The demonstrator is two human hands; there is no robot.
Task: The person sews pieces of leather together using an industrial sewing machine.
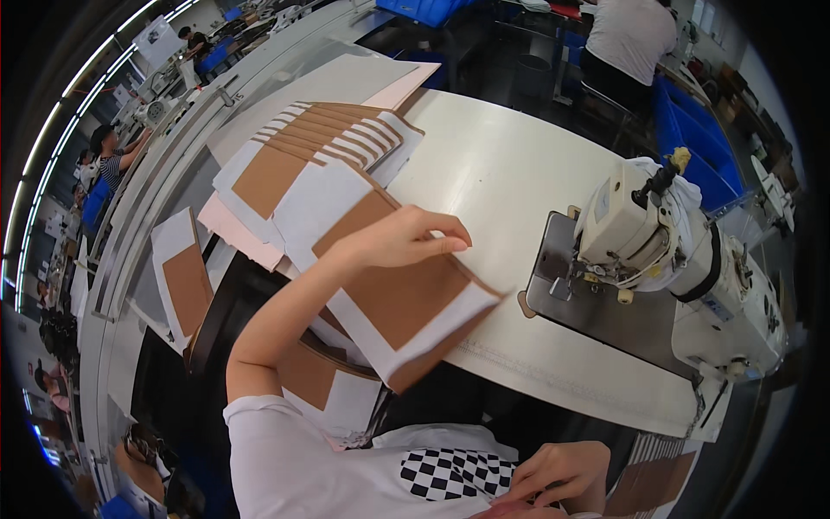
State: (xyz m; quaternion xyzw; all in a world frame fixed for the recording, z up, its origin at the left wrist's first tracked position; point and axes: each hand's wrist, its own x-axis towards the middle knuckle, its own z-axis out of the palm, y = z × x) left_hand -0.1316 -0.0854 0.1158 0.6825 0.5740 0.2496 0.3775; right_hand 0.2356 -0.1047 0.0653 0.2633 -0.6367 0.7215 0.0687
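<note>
My left hand [419, 239] is over a brown-and-white panel [406, 298], with thumb and fingertips pressed together at its far edge. Whether they grip that edge or something small is hard to tell. The panel slants across the front edge of the table, and its near right corner is blurred. Low in front of my checkered shirt, my right hand [558, 474] is closed in a pinch; what it holds cannot be made out. A fanned stack of similar panels [275, 177] lies beyond my left forearm. More panels [324, 387] show below that forearm.
To the right, a white sewing machine [627, 229] stands on the pale table [497, 164]. Another panel [186, 281] lies at the left, and striped brown panels [648, 476] at the lower right. Blue bins [696, 143] and a seated person [627, 43] are at the back.
</note>
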